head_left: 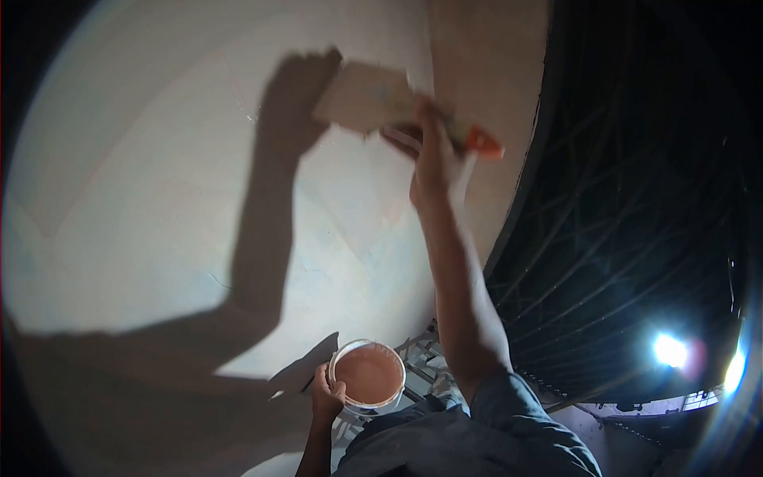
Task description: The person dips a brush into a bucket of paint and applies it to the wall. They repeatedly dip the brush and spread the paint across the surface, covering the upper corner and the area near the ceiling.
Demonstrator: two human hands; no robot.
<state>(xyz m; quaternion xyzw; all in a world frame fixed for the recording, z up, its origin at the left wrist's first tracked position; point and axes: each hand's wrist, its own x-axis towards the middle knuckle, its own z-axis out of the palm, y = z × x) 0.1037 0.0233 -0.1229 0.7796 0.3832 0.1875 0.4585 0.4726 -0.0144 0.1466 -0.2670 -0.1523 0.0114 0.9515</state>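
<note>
High up at the wall, my right hand is closed round the handle of a wide flat paintbrush. The brush has a broad beige head, blurred by motion, and an orange handle end that sticks out to the right of my hand. The head overlaps the wall in this view, beside the shadow of my hand. Low down near my body, my left hand grips the left rim of a white bucket. Smooth pinkish-brown paint is inside the bucket.
A browner strip of wall runs along the right, ending at a dark ribbed surface. Bright lamps shine at the lower right. Metal framework shows below, beside the bucket. My arm's large shadow falls across the wall.
</note>
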